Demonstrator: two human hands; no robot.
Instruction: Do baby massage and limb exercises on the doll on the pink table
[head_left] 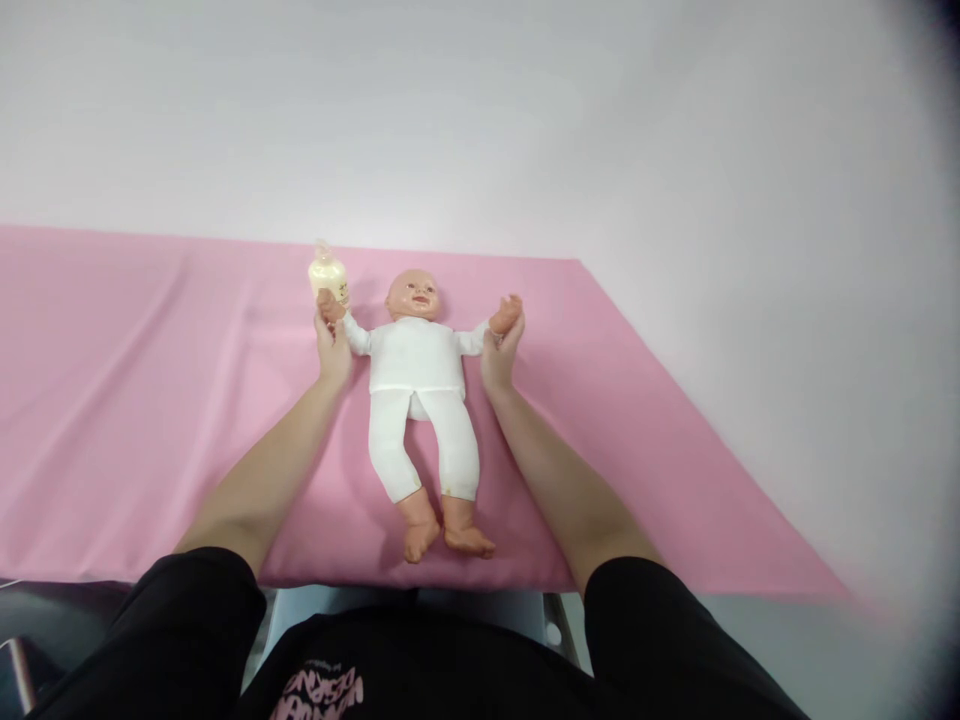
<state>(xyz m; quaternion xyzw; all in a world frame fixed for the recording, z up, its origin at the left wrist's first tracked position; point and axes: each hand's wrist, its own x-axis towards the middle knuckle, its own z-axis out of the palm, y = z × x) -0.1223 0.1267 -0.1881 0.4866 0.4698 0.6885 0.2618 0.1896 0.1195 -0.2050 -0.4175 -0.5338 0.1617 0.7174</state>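
- Left hand [332, 345]: fingers pinched the wrist of the white-clothed plastic baby doll [417, 370].
- Right hand [499, 350]: fingers pinched its other wrist.
- Cream plastic bottle [328, 272]: upright on pink-covered table [150, 350].

Bright, even, soft light fills the scene with hardly any shadow, the white wall [480, 110] nearly washed out, the middle fairly sharp, while the wide lens bends straight edges outward and the right side smears into blur, darkening to black at the top right corner.
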